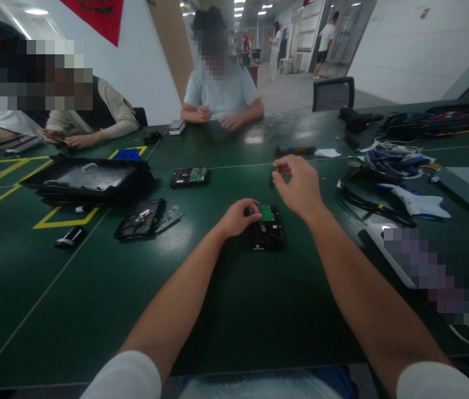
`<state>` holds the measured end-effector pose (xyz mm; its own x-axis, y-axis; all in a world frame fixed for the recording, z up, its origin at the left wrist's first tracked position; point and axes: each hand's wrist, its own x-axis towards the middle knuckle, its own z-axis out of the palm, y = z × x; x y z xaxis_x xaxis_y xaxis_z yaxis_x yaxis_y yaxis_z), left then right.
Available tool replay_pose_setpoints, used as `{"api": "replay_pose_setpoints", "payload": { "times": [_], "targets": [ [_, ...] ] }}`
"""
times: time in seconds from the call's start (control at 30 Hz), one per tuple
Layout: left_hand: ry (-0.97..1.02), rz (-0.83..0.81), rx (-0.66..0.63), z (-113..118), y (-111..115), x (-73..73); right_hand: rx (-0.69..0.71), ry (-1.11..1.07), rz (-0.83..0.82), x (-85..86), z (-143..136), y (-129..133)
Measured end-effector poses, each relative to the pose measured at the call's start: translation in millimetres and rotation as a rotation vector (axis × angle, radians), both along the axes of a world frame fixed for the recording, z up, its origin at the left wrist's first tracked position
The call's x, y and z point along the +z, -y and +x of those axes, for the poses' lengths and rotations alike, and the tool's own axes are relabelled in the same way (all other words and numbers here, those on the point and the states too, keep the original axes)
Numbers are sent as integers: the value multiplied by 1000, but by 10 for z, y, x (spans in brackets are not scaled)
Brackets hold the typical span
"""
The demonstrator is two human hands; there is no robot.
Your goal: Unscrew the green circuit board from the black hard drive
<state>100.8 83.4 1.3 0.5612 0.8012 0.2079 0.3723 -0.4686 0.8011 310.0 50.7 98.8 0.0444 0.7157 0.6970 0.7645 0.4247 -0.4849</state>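
A hard drive (pixel 270 235) lies on the green table in front of me, its black underside and green circuit board (pixel 266 213) facing up. My left hand (pixel 239 217) is closed at the drive's left side, thumb and fingers against it near the board. Just beyond the drive's upper right corner, my right hand (pixel 300 182) pinches a slim screwdriver (pixel 271 178) with a bit of yellow at its top. That tool is held roughly upright and is partly hidden by the fingers.
To the left lie another hard drive (pixel 190 177), a black drive casing (pixel 140 219), a loose circuit board (pixel 170 218) and a black tray (pixel 93 180). Beyond my right hand is a dark power screwdriver (pixel 296 150). Cables (pixel 396 160) and a pouch (pixel 421 271) occupy the right. Co-workers sit opposite.
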Motion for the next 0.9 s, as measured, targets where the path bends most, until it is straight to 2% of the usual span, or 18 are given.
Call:
{"api": "replay_pose_setpoints", "payload": {
  "times": [0.17,0.3,0.43,0.53,0.73,0.9],
  "targets": [
    [13,-16,-4,0,-7,-16,-15,-83,-39,-13,1,-8],
    [20,0,-8,-1,-11,-28,24,-31,-3,-11,3,-8],
    [18,6,-10,4,-8,-22,-10,-17,32,-7,7,-8],
    [17,7,-10,6,-8,-19,-38,-54,7,-5,5,-9],
    [22,8,-10,-3,-15,-34,5,-10,5,3,4,-8],
    [14,5,-6,-7,-10,-33,-36,-46,0,-14,15,-18]
  ]
}}
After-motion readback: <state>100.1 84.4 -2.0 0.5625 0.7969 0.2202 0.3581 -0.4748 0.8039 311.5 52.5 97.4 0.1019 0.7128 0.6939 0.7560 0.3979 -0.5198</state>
